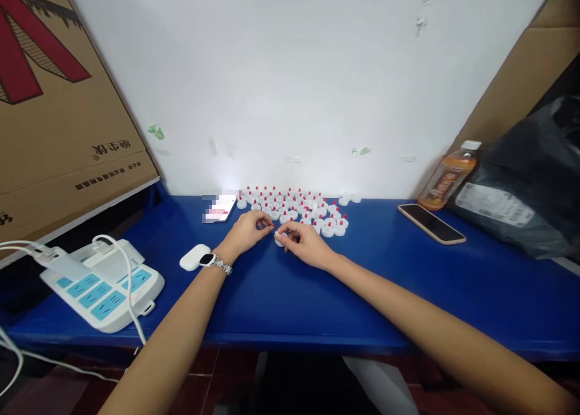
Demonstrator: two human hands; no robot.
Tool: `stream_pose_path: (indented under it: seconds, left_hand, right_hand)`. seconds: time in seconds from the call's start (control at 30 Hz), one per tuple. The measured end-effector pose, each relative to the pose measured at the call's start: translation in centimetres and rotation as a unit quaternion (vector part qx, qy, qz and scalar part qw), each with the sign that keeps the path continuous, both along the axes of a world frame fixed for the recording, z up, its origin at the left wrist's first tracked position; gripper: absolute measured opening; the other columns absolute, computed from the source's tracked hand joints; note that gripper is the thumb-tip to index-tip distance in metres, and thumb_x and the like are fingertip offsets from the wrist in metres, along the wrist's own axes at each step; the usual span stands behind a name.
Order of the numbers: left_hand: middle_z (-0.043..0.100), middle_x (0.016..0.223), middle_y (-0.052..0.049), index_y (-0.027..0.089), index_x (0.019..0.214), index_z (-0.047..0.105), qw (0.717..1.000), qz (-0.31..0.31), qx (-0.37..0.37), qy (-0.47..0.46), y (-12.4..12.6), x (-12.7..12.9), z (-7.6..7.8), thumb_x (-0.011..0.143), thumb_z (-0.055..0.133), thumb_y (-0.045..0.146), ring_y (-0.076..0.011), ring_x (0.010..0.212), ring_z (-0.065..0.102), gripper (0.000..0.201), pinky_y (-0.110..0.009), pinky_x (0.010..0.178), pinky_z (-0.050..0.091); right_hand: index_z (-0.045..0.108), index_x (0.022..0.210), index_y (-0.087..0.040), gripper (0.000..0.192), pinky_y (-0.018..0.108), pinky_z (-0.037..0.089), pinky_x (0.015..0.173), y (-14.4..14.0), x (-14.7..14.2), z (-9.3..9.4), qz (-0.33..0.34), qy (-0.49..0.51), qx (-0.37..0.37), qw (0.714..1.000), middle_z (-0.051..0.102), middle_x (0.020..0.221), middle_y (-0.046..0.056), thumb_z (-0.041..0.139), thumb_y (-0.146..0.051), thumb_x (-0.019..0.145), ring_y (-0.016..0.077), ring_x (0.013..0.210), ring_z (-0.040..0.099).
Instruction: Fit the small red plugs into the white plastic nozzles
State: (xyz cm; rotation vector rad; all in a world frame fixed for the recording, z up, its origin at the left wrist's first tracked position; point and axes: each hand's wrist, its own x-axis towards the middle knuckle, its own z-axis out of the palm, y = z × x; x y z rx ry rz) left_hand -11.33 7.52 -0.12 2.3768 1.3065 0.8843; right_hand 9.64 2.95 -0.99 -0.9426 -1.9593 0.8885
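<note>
In the head view, my right hand (306, 243) grips a white round cap (281, 240) between thumb and fingers, just above the blue table. Close beside it, my left hand (249, 229) is closed in a pinch, and a small red tip (272, 225) shows at its fingertips. Just beyond both hands stand several white caps with red tips (293, 214), grouped together near the wall. A few white caps without visible red tips (350, 199) lie at the back right of this group. My left wrist wears a watch (208, 260) with a metal band.
A lit phone (223, 208) lies left of the caps, and a white earbud case (194, 257) by my left wrist. Further left is a power strip (106, 288) with cables. At right are a dark phone (431, 223), an orange drink bottle (447, 176) and a dark plastic bag (521, 167).
</note>
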Motion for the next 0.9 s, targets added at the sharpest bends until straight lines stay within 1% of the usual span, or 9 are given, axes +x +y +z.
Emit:
stream_pose_path:
  seconds: [0.13,0.23,0.33,0.47,0.63,0.73,0.8,0.87,0.9]
  left_hand:
    - [0.067,0.094,-0.006,0.021,0.091,0.072,0.997,0.042,0.023,0.057,-0.4,0.4,0.1,0.085,0.069,0.034,-0.0206,0.086,0.064,0.015,-0.032,0.076,0.049]
    - [0.066,0.095,-0.007,0.021,0.090,0.073,0.993,0.061,0.034,0.092,-1.0,0.8,0.3,0.087,0.066,0.034,-0.0214,0.086,0.063,0.015,-0.032,0.074,0.048]
    - [0.065,0.095,-0.008,0.021,0.089,0.074,0.991,0.070,0.041,0.104,-1.3,1.2,0.3,0.089,0.063,0.032,-0.0220,0.087,0.062,0.016,-0.032,0.074,0.047]
    - [0.065,0.095,-0.008,0.021,0.089,0.073,0.989,0.078,0.053,0.110,-1.5,1.9,0.3,0.088,0.064,0.033,-0.0236,0.089,0.062,0.015,-0.033,0.077,0.047]
    - [0.065,0.096,-0.008,0.019,0.091,0.070,0.987,0.079,0.052,0.130,-1.7,2.7,0.5,0.089,0.062,0.027,-0.0233,0.089,0.062,0.011,-0.033,0.077,0.047]
    - [0.065,0.095,-0.008,0.019,0.089,0.068,0.988,0.065,0.055,0.127,-1.8,2.9,0.7,0.090,0.060,0.022,-0.0230,0.089,0.062,0.009,-0.033,0.079,0.048]
    - [0.065,0.095,-0.008,0.020,0.088,0.068,0.990,0.055,0.069,0.113,-2.0,3.0,0.9,0.089,0.061,0.022,-0.0238,0.092,0.062,0.007,-0.035,0.082,0.048]
    - [0.066,0.097,-0.007,0.020,0.089,0.068,0.994,0.040,0.074,0.067,-2.4,3.1,1.0,0.089,0.062,0.025,-0.0233,0.094,0.061,0.008,-0.035,0.083,0.048]
    - [0.067,0.096,-0.007,0.020,0.090,0.068,0.997,0.028,0.063,0.028,-2.6,3.3,1.0,0.089,0.062,0.027,-0.0222,0.092,0.062,0.009,-0.034,0.082,0.049]
  right_hand:
    - [0.067,0.090,-0.019,0.027,0.023,0.042,0.058,-0.3,0.4,-0.3,-0.013,-0.011,0.020,1.000,0.067,0.072,0.000,0.059,-0.044,0.093,0.0110,0.058,0.054]
    - [0.068,0.089,-0.019,0.030,0.023,0.041,0.058,-0.9,0.7,-0.4,-0.020,-0.014,0.016,1.000,0.066,0.071,0.000,0.059,-0.047,0.092,0.0112,0.059,0.053]
    - [0.068,0.090,-0.019,0.031,0.024,0.042,0.058,-1.0,1.0,-0.6,-0.031,-0.005,0.006,0.999,0.066,0.069,0.000,0.060,-0.049,0.092,0.0117,0.058,0.054]
    - [0.070,0.093,-0.019,0.028,0.024,0.043,0.060,-0.8,1.3,-0.7,-0.035,0.002,0.008,0.999,0.066,0.072,0.000,0.058,-0.045,0.093,0.0125,0.061,0.057]
    - [0.072,0.089,-0.019,0.030,0.024,0.041,0.060,-0.9,1.4,-0.4,-0.025,-0.017,0.019,0.999,0.067,0.075,0.000,0.056,-0.044,0.095,0.0120,0.061,0.055]
    - [0.071,0.088,-0.019,0.030,0.024,0.041,0.061,-0.9,1.4,-0.3,-0.018,-0.014,0.013,1.000,0.067,0.076,0.000,0.056,-0.045,0.095,0.0121,0.063,0.054]
    - [0.070,0.088,-0.019,0.031,0.024,0.041,0.061,-0.8,1.5,-0.3,-0.013,-0.004,0.003,1.000,0.066,0.075,0.000,0.056,-0.046,0.094,0.0123,0.062,0.055]
    - [0.067,0.088,-0.019,0.033,0.024,0.041,0.060,-0.7,1.6,-0.4,-0.011,0.011,-0.009,1.000,0.063,0.073,-0.001,0.055,-0.049,0.095,0.0125,0.062,0.055]
    - [0.065,0.088,-0.019,0.034,0.025,0.041,0.061,-0.7,1.6,-0.4,-0.013,0.018,-0.014,1.000,0.061,0.072,-0.001,0.053,-0.050,0.095,0.0126,0.062,0.055]
